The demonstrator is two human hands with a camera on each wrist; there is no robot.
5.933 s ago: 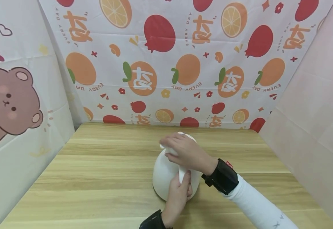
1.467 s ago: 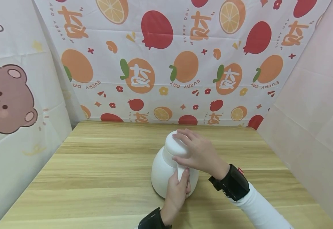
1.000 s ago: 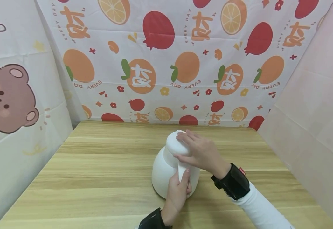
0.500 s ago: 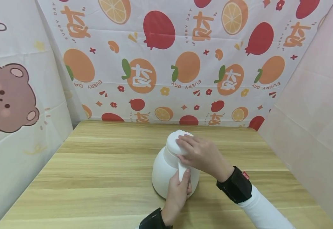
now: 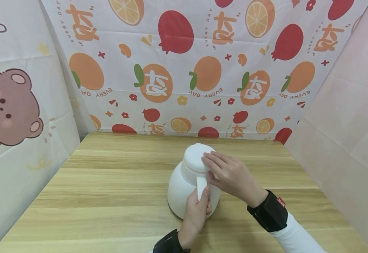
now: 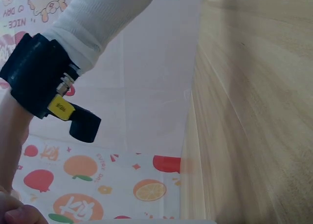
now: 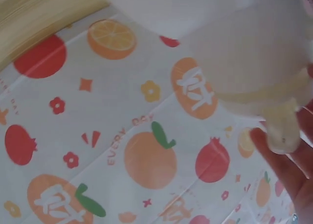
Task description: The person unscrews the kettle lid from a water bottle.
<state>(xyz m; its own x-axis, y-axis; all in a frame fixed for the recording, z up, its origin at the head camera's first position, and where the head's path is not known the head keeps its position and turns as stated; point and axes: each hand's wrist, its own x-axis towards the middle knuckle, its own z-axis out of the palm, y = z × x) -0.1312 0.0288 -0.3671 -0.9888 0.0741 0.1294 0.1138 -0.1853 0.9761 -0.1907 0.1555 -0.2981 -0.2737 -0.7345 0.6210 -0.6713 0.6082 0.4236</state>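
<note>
A white thermos jug with a rounded body stands upright on the wooden table. Its domed white lid sits on the neck. My left hand wraps round the jug's handle, thumb lying along it. Extended fingers of my right hand rest against the lid's right side, the thumb lower down by the handle's top. In the right wrist view, the jug's pale spout shows beside fingers of the right hand. My left palm and most of its fingers are hidden.
The wooden table reaches back to a fruit-print cloth. Pale cloths hang on both sides, the left one with a printed bear. A black band is strapped round my right wrist.
My right hand was over the top of the jug, and has drawn back to the right, baring more of the lid. The left hand keeps its grip on the handle; the jug stays put.
</note>
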